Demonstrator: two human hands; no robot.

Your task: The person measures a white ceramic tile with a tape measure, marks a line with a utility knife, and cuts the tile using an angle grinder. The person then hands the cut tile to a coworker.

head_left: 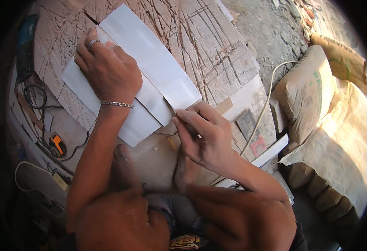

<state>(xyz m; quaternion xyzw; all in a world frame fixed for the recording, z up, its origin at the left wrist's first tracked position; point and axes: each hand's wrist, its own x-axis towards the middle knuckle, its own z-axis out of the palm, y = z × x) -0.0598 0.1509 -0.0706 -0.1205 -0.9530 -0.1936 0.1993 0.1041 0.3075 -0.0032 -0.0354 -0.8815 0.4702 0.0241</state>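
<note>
Two hands (110, 69) on white panels (150, 54) | pale cord (268, 101) before sacks (307, 94), right

Bright sunlight hits over on my right, washing the paper sacking (338, 144) to pale cream! Softer light here, and the white panels (150, 54) before me gleam gently. Down low, my shorts (173, 211) sink into shade; far left, the power tool (26, 48) sits in murk. Black fisheye rim all round, edges bowing, outer detail going soft.
</note>
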